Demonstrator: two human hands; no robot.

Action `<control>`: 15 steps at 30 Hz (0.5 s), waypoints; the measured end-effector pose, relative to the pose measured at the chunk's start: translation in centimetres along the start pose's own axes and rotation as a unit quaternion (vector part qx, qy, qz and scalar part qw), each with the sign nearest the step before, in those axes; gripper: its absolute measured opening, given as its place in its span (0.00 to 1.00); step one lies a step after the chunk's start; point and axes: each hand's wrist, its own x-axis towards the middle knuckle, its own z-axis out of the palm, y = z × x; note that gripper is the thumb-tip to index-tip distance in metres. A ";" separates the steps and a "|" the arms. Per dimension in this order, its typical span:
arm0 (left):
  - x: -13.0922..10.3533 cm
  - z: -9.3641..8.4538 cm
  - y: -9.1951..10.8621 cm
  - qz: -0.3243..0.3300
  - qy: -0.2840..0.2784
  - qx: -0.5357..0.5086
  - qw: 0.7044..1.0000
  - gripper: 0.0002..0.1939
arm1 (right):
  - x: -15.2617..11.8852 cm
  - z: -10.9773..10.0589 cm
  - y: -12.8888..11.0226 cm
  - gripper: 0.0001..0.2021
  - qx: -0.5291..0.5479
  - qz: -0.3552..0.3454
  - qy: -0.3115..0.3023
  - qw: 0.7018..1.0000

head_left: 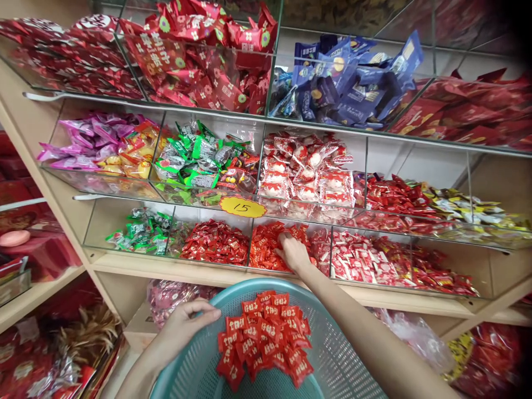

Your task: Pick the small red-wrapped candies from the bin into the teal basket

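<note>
A teal plastic basket (328, 327) is held in front of me, with a pile of red wrapped candies (266, 338) inside. My left hand (187, 321) grips its left rim, thumb lying along the edge. My right hand (293, 252) reaches over the basket into a bottom-shelf compartment of orange-red wrapped candies (264, 244). Its fingers are curled down onto those candies, and the fingertips are partly hidden among them.
Clear dividers split the shelves into bins. Darker red candies (216, 241) lie left of my right hand, pink-and-white candies (361, 257) to its right. Above hangs a yellow price tag (243, 206) reading 15. A wooden shelf edge (174, 271) runs behind the basket.
</note>
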 end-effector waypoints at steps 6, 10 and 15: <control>-0.1 0.0 0.7 -0.012 -0.008 -0.006 1.000 0.15 | -0.2 0.2 0.4 0.10 -0.001 -0.012 0.012 1.000; 0.0 0.0 0.0 -0.003 -0.006 -0.024 1.000 0.13 | -0.3 0.2 0.4 0.08 -0.021 -0.026 0.016 0.999; 0.2 0.1 -0.9 0.000 -0.009 -0.033 0.999 0.11 | 0.0 0.0 0.3 0.10 -0.044 -0.031 0.018 0.998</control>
